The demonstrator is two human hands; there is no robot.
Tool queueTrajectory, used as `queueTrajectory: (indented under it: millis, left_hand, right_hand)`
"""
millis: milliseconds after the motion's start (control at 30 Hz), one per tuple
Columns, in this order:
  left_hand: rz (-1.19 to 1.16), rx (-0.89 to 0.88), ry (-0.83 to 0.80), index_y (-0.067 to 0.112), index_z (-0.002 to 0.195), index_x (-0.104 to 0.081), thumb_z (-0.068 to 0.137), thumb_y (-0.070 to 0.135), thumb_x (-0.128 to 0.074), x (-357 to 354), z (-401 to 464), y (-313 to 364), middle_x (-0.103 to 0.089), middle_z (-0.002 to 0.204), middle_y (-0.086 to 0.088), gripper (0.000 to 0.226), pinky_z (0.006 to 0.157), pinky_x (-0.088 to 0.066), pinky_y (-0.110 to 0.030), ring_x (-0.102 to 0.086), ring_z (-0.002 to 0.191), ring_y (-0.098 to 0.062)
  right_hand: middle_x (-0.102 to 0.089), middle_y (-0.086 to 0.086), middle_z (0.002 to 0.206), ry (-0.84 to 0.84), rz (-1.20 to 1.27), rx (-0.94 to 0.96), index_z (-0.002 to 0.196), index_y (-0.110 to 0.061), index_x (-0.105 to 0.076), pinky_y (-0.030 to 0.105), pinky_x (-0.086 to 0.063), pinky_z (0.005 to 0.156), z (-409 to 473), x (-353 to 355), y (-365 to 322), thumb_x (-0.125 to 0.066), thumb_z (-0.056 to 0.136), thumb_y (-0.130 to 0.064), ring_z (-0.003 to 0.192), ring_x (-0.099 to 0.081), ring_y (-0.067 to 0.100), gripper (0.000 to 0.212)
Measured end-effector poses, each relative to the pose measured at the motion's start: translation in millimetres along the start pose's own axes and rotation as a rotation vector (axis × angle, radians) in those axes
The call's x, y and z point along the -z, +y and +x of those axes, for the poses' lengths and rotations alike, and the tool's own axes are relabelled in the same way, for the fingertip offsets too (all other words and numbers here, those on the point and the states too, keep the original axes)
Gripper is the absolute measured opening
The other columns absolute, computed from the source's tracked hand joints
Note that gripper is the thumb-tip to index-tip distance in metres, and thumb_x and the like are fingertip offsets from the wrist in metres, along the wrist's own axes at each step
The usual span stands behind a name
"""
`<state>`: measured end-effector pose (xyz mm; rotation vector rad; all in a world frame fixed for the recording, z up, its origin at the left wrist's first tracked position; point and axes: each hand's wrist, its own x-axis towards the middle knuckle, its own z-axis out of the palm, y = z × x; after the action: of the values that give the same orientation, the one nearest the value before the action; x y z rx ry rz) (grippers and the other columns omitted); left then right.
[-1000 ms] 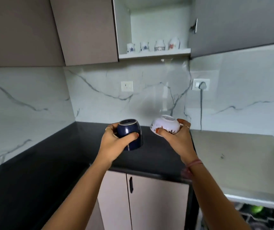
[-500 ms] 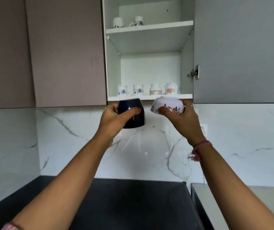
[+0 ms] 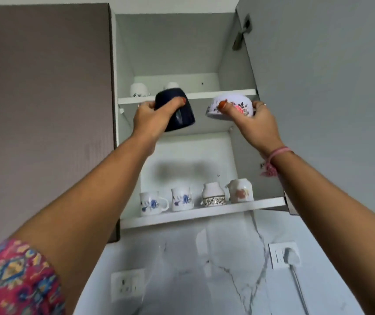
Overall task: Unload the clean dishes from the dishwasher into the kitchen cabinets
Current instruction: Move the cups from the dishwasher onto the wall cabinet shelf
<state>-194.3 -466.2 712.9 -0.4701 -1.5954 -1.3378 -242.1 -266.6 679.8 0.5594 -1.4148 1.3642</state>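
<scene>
The left hand [image 3: 153,118] grips a dark blue cup [image 3: 177,110], thumb across its side and fingers curled behind, holding it bottom-up and tilted in front of the edge of the upper shelf [image 3: 204,94]. The right hand [image 3: 253,123] grasps a white bowl with a floral print [image 3: 232,106], also upside down, thumb on its near side and fingers round the far rim, just below the right end of the same shelf. Neither dish rests on the shelf. Behind the blue cup, on the upper shelf, stand two pale cups [image 3: 139,89], partly hidden and too blurred to make out well. The lower shelf [image 3: 193,213] carries two white mugs with blue flowers [image 3: 152,203], a small white jar with a patterned band [image 3: 213,194] and a pot with a pink flower [image 3: 239,190], side by side. The cabinet door [image 3: 318,98] stands open on the right. Below, the marble backsplash [image 3: 204,269] bears two wall sockets [image 3: 127,285].
</scene>
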Motion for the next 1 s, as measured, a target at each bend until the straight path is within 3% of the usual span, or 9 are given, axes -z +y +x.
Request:
queueTrajectory:
  millis: [100,167,300,367,500,633,800,1000]
  left_hand:
    - [-0.017,-0.068,0.013,0.016,0.111,-0.057,0.061,0.051,-0.077,-15,41,10,-0.066,0.106,-0.001,0.064,0.087,-0.056,-0.036,-0.066,0.095,-0.015]
    - [-0.014,-0.096,0.017,0.016,0.114,-0.055,0.059,0.053,-0.076,-27,63,15,-0.065,0.107,0.0,0.07,0.085,-0.056,-0.035,-0.065,0.094,-0.016]
    - [0.009,-0.125,0.04,0.019,0.106,-0.052,0.062,0.051,-0.077,-54,103,18,-0.062,0.107,0.001,0.06,0.075,-0.053,-0.027,-0.063,0.092,-0.015]
    - [0.035,-0.145,0.066,0.019,0.106,-0.051,0.065,0.049,-0.076,-68,123,18,-0.059,0.105,0.002,0.057,0.071,-0.047,-0.025,-0.059,0.092,-0.015]
    - [0.094,-0.169,0.097,0.014,0.12,-0.053,0.069,0.047,-0.075,-89,157,19,-0.058,0.109,0.002,0.064,0.079,-0.05,-0.028,-0.058,0.096,-0.017]
    - [0.171,-0.177,0.111,0.013,0.121,-0.053,0.07,0.048,-0.073,-105,180,17,-0.059,0.117,-0.002,0.065,0.078,-0.05,-0.029,-0.057,0.099,-0.02]
    - [0.323,-0.161,0.085,0.009,0.124,-0.052,0.069,0.049,-0.073,-124,194,6,-0.058,0.121,-0.005,0.071,0.08,-0.048,-0.03,-0.057,0.106,-0.023]
    - [0.518,-0.161,0.016,0.007,0.117,-0.057,0.071,0.049,-0.071,-136,201,8,-0.06,0.116,-0.007,0.064,0.069,-0.043,-0.028,-0.059,0.102,-0.024]
  right_hand:
    - [-0.063,-0.014,0.08,0.057,-0.006,0.044,0.083,-0.025,-0.061,0.008,-0.039,0.05,37,-11,-6,-0.071,0.063,-0.068,0.066,-0.057,-0.005,0.048]
    - [-0.06,-0.016,0.078,0.09,0.001,0.064,0.079,-0.026,-0.059,0.004,-0.038,0.047,60,-17,-7,-0.071,0.061,-0.07,0.066,-0.054,-0.006,0.049]
    - [-0.058,-0.008,0.09,0.09,-0.004,0.082,0.097,-0.019,-0.061,0.002,-0.035,0.044,112,-27,-4,-0.069,0.061,-0.073,0.07,-0.051,-0.005,0.065]
    - [-0.059,-0.001,0.099,0.077,-0.05,0.097,0.106,-0.013,-0.06,0.005,-0.036,0.046,139,-30,-1,-0.068,0.064,-0.072,0.074,-0.054,0.003,0.073]
    - [-0.059,0.011,0.112,0.047,-0.185,0.121,0.111,-0.005,-0.06,0.024,-0.043,0.07,184,-33,9,-0.066,0.066,-0.072,0.098,-0.058,0.022,0.081]
    - [-0.06,0.012,0.107,-0.024,-0.346,0.09,0.112,-0.004,-0.061,0.029,-0.042,0.07,209,-33,23,-0.064,0.063,-0.077,0.095,-0.058,0.026,0.088]
    - [-0.059,0.005,0.094,-0.129,-0.514,0.106,0.106,-0.01,-0.062,0.028,-0.041,0.064,223,-38,42,-0.06,0.061,-0.081,0.083,-0.057,0.024,0.084]
    - [-0.056,0.005,0.095,-0.15,-0.636,0.089,0.1,-0.019,-0.056,0.028,-0.039,0.066,235,-55,48,-0.057,0.063,-0.079,0.085,-0.054,0.027,0.07]
